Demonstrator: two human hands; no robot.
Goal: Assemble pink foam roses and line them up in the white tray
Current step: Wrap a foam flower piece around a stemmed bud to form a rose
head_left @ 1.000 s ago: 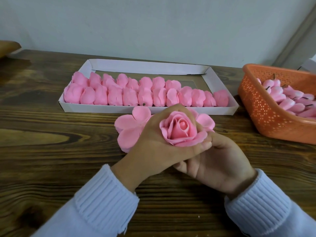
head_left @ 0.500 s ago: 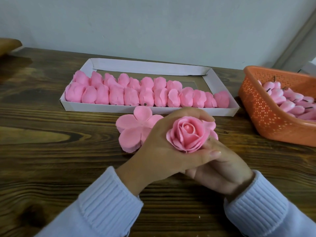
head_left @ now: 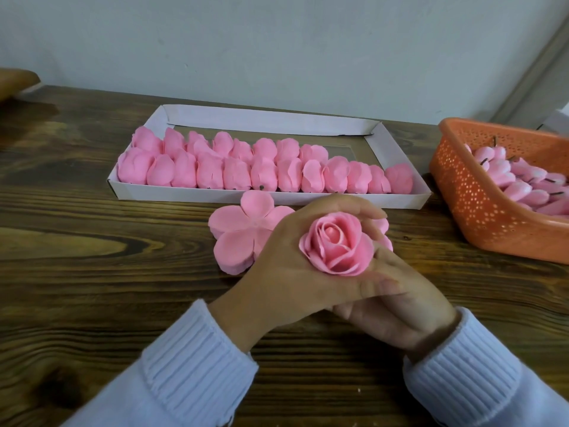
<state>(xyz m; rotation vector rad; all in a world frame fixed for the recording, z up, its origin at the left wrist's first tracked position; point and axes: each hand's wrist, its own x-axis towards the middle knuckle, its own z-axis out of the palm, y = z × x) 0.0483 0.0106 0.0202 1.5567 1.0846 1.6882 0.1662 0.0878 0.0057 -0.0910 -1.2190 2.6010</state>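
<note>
Pink foam rose [head_left: 335,248], petals spiralling round a tight bud, gripped by the curled left hand [head_left: 289,272]; right hand [head_left: 406,309] beneath, its grip hidden.

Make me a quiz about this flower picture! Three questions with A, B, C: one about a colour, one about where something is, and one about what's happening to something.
1. What colour is the basket at the right?
A. Blue
B. Orange
C. Green

2. Where does the flat petal piece lie?
A. Inside the basket
B. On the table, in front of the white tray
C. Inside the tray

3. What is happening to the open rose?
A. It lies loose on the table
B. It sits in the tray
C. The left hand holds it, fingers curled round it

Answers:
1 B: its holed walls are orange.
2 B: it lies flat on the wood, on the near side of the tray's front wall.
3 C: a finger arches over the rose and the thumb is below it.
</note>
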